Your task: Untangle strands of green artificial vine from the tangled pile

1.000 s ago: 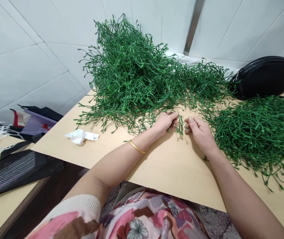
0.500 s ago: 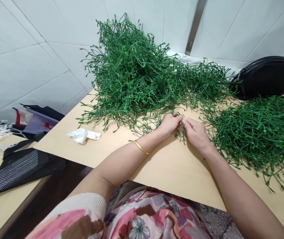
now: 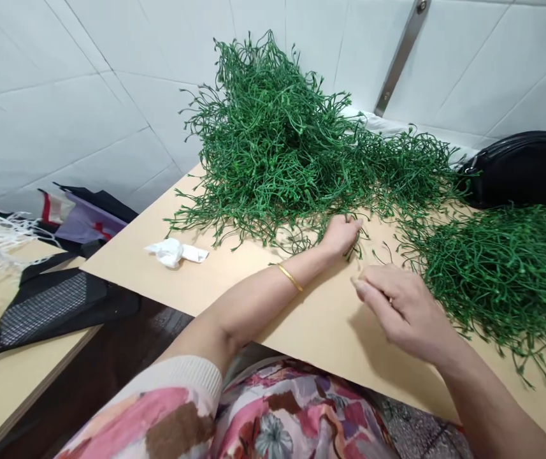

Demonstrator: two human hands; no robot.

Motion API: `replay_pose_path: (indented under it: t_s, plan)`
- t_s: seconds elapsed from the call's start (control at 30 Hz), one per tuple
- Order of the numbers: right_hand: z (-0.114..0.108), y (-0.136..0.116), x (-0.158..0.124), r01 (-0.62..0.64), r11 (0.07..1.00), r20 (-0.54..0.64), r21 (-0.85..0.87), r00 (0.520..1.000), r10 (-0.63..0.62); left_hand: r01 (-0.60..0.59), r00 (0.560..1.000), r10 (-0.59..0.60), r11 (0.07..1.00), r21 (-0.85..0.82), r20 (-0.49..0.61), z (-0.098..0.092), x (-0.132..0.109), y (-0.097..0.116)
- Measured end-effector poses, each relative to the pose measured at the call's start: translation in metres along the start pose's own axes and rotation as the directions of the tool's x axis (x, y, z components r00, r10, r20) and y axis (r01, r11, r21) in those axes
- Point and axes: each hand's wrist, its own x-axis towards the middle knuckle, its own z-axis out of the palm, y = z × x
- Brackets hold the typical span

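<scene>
My left hand [image 3: 341, 237] is closed at the front edge of a large heap of green plastic plant stems [image 3: 273, 146]. Thin green stems stick out around its fingers, so it grips a few of them. My right hand [image 3: 399, 307] is raised a little above the table, apart from the left, with the thumb pressed to the bent index finger. Whatever may be in that pinch is too small to make out. A second heap of green stems [image 3: 506, 274] lies to the right of my right hand.
A crumpled white tissue [image 3: 170, 252] lies on the wooden table [image 3: 296, 325]. At the back right sits a black bag [image 3: 525, 169] near the tiled wall. On a lower surface to the left are a black mesh bag [image 3: 46, 312], white netting [image 3: 2, 242] and a purple item [image 3: 88, 218].
My right hand has pulled away from the left, toward me and to the right. The left hand stays beside the large heap. The camera view has shifted slightly.
</scene>
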Motion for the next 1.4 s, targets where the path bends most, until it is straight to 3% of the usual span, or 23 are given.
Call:
replay_pose_path:
  t_s: [0.07,0.13,0.2,0.27,0.37,0.53,0.6,0.73,0.93,1.03,1.23,1.4]
  plan:
    - [-0.011,-0.012,0.0,-0.041,0.993,-0.071,0.114,0.996,0.049,-0.03,1.0,0.03,1.0,0.003,-0.006,-0.002,0.002,0.001]
    - [-0.015,-0.01,0.004,-0.141,0.95,-0.146,0.278,0.971,0.187,-0.04,0.999,0.041,0.999,-0.019,0.011,-0.005,-0.001,0.002]
    - [-0.011,0.002,0.01,-0.209,0.82,-0.145,0.533,0.932,0.332,-0.035,0.999,0.037,0.997,-0.063,0.035,-0.009,-0.004,0.002]
    - [0.0,0.018,0.017,-0.25,0.643,-0.061,0.724,0.905,0.421,-0.038,0.998,0.043,0.994,-0.098,0.052,-0.011,-0.005,0.001]
    - [0.021,0.035,0.028,-0.291,0.499,0.014,0.816,0.873,0.487,-0.045,0.996,0.054,0.99,-0.132,0.068,-0.011,-0.003,-0.003]
    - [0.041,0.049,0.041,-0.333,0.535,-0.117,0.776,0.758,0.642,0.012,0.992,0.012,0.982,-0.186,0.125,-0.011,0.002,-0.007]
    - [0.043,0.053,0.043,-0.332,0.533,-0.139,0.778,0.736,0.663,0.05,0.988,-0.019,0.978,-0.202,0.151,-0.011,0.002,-0.005]
    - [0.044,0.06,0.044,-0.339,0.55,-0.149,0.764,0.735,0.661,0.085,0.979,-0.041,0.972,-0.22,0.199,-0.012,0.001,-0.001]
    - [0.044,0.068,0.044,-0.353,0.507,-0.068,0.786,0.766,0.639,0.084,0.983,-0.038,0.962,-0.259,0.177,-0.012,0.003,-0.004]
    - [0.048,0.073,0.044,-0.335,0.546,-0.125,0.768,0.758,0.641,0.079,0.982,-0.029,0.962,-0.262,0.188,-0.013,0.005,-0.005]
    - [0.057,0.083,0.042,-0.31,0.716,-0.294,0.626,0.757,0.584,0.078,0.977,-0.017,0.956,-0.282,0.212,-0.014,0.007,-0.006]
    - [0.058,0.081,0.042,-0.252,0.66,-0.248,0.707,0.787,0.565,0.082,0.962,-0.02,0.973,-0.217,0.273,-0.015,0.006,-0.006]
